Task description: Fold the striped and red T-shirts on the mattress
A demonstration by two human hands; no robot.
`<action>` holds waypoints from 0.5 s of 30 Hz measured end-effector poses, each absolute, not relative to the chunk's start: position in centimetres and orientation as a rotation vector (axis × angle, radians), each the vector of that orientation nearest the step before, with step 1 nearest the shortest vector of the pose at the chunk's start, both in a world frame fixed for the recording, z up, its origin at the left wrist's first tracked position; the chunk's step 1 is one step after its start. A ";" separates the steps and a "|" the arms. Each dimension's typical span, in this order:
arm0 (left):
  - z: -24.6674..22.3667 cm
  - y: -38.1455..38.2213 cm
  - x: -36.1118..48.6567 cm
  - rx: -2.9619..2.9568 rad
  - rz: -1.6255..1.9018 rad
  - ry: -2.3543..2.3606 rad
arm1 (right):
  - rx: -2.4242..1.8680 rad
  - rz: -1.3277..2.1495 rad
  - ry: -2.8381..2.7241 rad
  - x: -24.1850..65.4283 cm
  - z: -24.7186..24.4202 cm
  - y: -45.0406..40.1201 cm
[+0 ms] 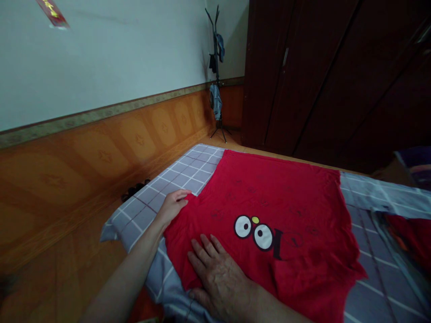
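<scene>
A red T-shirt (303,193) lies spread out on a bed with a grey checked cover (193,168). Two big cartoon eyes with a small yellow spot and some black marks are printed on the shirt. My left hand (172,206) is closed on the sleeve's edge at the shirt's left side, thumb and fingers at the cloth. Flat on the red cloth near the collar end rests my right hand (218,273), fingers stretched out. Slight wrinkles run through the fabric around both hands.
More folded clothes (409,237) lie on the bed at the right. A black coat stand (217,76) with garments is in the far corner, beside a dark wardrobe (303,80). Dark objects (134,190) sit on the floor by the bed's left edge.
</scene>
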State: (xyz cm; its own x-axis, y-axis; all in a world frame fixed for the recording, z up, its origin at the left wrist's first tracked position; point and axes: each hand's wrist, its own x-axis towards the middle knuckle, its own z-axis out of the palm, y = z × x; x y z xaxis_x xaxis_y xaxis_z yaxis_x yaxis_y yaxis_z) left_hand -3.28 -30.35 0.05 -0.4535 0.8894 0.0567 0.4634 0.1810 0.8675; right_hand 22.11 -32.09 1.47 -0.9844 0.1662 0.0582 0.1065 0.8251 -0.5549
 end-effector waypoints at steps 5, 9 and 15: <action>-0.5 -30.6 -3.8 1.350 1.118 2.199 | -0.225 0.897 -2.908 22.1 1.7 -32.1; 0.6 -32.9 -3.7 1.537 0.791 2.409 | -0.227 0.905 -2.895 22.1 1.5 -32.2; 1.4 -35.9 -3.9 1.647 0.264 2.552 | -0.239 0.898 -2.882 22.1 1.3 -32.2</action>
